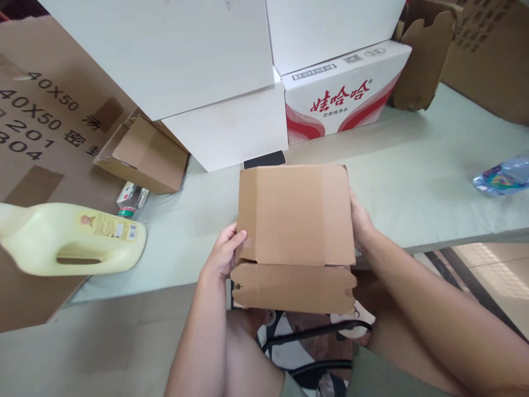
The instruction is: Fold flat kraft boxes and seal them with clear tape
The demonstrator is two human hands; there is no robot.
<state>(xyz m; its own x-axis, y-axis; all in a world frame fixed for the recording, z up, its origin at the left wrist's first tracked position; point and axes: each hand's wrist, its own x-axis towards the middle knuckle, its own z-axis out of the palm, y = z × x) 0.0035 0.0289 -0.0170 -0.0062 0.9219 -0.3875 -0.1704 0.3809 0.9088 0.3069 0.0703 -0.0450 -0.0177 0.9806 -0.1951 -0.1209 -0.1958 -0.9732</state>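
Note:
A brown cardboard box [291,215], partly unfolded, is held over the table's front edge, with a notched flap [293,286] hanging toward me. My left hand [227,245] grips its left side, thumb on top and fingers underneath. On the right side, my right hand [360,218] is closed round the edge; most of its fingers are hidden behind the cardboard. A dark flat object [264,159], perhaps a phone, lies just beyond the box's far edge.
White cartons [231,132] and a red-and-white carton [343,99] stand at the back. At left are a yellow jug [111,220], a small bottle [132,197] and a brown box [149,151]. A plastic bottle [504,175] lies at right on the pale-green cloth [433,182].

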